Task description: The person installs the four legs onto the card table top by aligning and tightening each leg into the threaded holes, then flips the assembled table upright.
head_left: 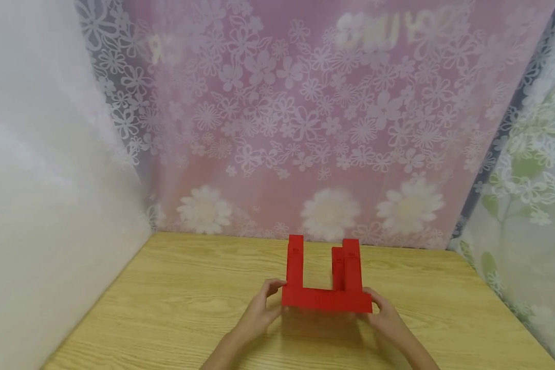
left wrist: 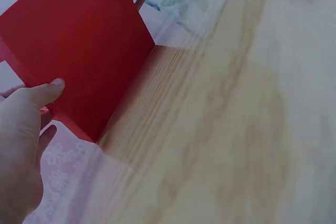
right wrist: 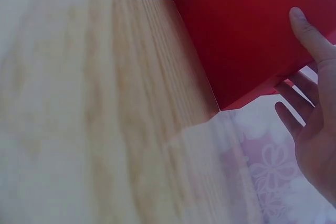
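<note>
A red box-like piece [head_left: 324, 300] stands on the table in the head view, its flat front face towards me. Behind its top edge a red bar [head_left: 295, 267] extends at the left, with a second red bar [head_left: 353, 270] and a shorter red bar [head_left: 337, 270] at the right; small dark print marks them. My left hand [head_left: 257, 313] grips the left end, thumb on the plain face in the left wrist view. At the other end my right hand [head_left: 386, 316] holds on, its thumb against the same face [right wrist: 252, 35] and its fingers behind, partly hidden.
The wood-grain table [head_left: 189, 288] spreads around the red piece. A pink flowered curtain [head_left: 277, 128] hangs along the back edge. A white wall-like sheet [head_left: 60, 180] borders the left side, and a leaf-patterned sheet [head_left: 522, 231] the right.
</note>
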### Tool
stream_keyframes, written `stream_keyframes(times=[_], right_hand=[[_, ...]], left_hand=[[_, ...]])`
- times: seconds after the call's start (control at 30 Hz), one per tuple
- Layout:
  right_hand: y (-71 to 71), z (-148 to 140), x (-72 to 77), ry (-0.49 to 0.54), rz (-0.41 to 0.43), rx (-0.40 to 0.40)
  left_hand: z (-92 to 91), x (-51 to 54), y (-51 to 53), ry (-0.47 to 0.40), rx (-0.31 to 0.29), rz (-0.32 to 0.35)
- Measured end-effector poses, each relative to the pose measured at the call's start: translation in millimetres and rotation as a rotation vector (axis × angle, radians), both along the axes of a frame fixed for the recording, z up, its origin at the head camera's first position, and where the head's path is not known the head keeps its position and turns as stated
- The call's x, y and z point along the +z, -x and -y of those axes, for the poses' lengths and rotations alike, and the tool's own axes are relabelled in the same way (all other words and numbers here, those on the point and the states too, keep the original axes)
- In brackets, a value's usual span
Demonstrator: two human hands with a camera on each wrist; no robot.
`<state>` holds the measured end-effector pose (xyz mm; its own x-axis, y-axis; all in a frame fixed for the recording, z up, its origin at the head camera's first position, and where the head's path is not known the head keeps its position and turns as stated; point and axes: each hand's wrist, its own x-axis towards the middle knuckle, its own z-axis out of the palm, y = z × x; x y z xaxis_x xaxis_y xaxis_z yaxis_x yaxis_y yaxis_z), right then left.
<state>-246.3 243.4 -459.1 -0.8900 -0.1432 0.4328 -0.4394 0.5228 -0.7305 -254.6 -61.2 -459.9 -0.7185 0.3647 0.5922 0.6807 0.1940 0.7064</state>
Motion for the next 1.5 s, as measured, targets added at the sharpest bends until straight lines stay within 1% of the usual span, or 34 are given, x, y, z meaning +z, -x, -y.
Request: stream_keyframes(times=[0.03,0.1,0.17,0.27,0.33,0.43,0.5,0.57,0.63,0.73,0.87,0.93,1.03,1.13,1.2,1.27,1.33,1.4,1.43,1.5], right_hand=[[0.8,0.3,0.3,0.003,-0.001,-0.003],[1.9,1.0,0.5,0.026,0.017,0.004],[2.6,1.3,-0.1,0.056,0.036,0.000],[5.7,0.5,-3.8,0.072,0.026,0.036],[8.6,-0.9,-8.2,0.073,-0.028,0.077],[13.0,-3.0,-15.8,0.078,-0.144,0.134],[15.0,-3.5,-19.7,0.095,-0.188,0.140],[15.9,-3.2,-22.1,0.114,-0.200,0.127],[15.8,-2.8,-23.4,0.137,-0.186,0.118],[15.1,-2.3,-24.0,0.139,-0.158,0.111],[13.1,-0.8,-21.7,0.126,-0.120,0.088],[11.8,0.6,-18.4,0.120,-0.132,0.084],[9.6,3.2,-12.0,0.113,-0.166,0.088],[7.4,5.5,-5.6,0.122,-0.179,0.104],[5.5,6.8,-2.0,0.134,-0.158,0.113],[3.1,8.1,1.3,0.134,-0.142,0.111],[0.1,9.8,4.5,0.121,-0.134,0.100],[-2.5,11.7,7.8,0.096,-0.145,0.086],[-4.0,12.6,9.3,0.088,-0.144,0.079],[-6.4,14.2,12.7,0.084,-0.131,0.078]], left_hand=[[-1.6,2.5,-0.8,-0.015,0.022,-0.033],[-3.6,6.4,-2.6,-0.025,0.058,-0.067],[-4.9,8.0,-2.9,-0.020,0.091,-0.072],[-5.8,8.6,-1.8,-0.014,0.121,-0.054],[-5.6,8.5,-0.6,-0.010,0.127,-0.046],[-5.1,9.0,0.7,-0.010,0.119,-0.040],[-4.9,8.6,1.4,-0.014,0.116,-0.037],[-5.3,7.4,2.1,-0.020,0.126,-0.038],[-5.6,5.2,2.7,-0.032,0.135,-0.042],[-5.7,-5.5,8.4,-0.056,0.145,-0.036],[-3.8,-20.6,18.5,-0.073,0.150,-0.022],[-2.6,-22.2,20.5,-0.078,0.147,-0.033],[-1.6,-18.9,21.1,-0.096,0.144,-0.069],[-0.7,-13.8,19.9,-0.116,0.137,-0.059],[-0.2,-10.3,18.2,-0.131,0.130,-0.020],[0.1,-7.9,16.5,-0.151,0.122,0.039],[-0.1,-5.1,14.5,-0.170,0.115,0.071],[-0.7,-2.1,12.2,-0.195,0.104,0.089],[-1.5,1.1,10.3,-0.205,0.100,0.096],[-3.0,11.7,3.4,-0.217,0.095,0.101]])
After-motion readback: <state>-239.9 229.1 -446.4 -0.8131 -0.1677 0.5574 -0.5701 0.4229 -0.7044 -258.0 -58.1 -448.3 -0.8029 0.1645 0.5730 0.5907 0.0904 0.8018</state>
